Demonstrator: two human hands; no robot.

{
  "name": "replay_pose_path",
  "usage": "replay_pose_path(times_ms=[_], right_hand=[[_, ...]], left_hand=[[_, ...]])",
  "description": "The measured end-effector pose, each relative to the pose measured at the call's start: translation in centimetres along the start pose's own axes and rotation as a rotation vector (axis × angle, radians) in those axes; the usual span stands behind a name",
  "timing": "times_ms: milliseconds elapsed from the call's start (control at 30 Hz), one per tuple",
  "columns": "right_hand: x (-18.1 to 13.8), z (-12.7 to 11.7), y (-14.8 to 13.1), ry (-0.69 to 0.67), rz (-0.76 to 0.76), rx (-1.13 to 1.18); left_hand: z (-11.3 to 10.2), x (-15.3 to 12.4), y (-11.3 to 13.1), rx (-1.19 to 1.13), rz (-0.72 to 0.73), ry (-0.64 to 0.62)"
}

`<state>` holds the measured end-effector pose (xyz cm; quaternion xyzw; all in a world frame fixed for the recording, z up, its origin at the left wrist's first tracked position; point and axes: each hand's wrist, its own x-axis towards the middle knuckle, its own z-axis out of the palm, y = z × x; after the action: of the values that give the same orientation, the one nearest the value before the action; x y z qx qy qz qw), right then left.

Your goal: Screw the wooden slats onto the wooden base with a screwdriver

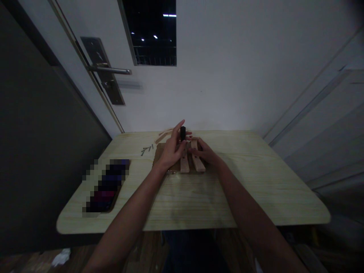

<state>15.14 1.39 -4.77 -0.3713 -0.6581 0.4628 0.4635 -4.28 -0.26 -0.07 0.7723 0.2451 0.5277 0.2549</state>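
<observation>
Seemingly, the left hand [170, 151] loosely closes its fingers round an upright black-handled tool [182, 132] over the left wooden strip [184, 166], toward the tabletop's [247, 204] far edge; the right hand [208, 154] pinches the right wooden strip [199, 165]. Weak steadying could make the tool slip.

Forearms [136, 206] converge, left hand [171, 151] (one finger extended) near right hand [207, 152].

On the desk [256, 189], screws [147, 149] lie left of the mat [174, 167], phone [112, 185] farther left; wooden pieces [184, 165] rest on it, door [222, 76] behind.
</observation>
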Motion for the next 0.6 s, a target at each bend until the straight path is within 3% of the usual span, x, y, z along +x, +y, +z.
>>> replay_pose_path(times_ms=[300,433,600], right_hand=[[0.02,0.02,0.00,-0.005,-0.004,-0.001],[-0.02,0.11,-0.10,0.004,0.012,-0.012],[-0.05,0.09,-0.21,0.012,-0.008,-0.040]], left_hand=[[0.31,0.24,0.07,0.046,-0.045,0.054],[0.15,0.49,-0.29,0.135,0.015,0.178],[0.07,0.65,-0.49,0.227,0.100,0.231]])
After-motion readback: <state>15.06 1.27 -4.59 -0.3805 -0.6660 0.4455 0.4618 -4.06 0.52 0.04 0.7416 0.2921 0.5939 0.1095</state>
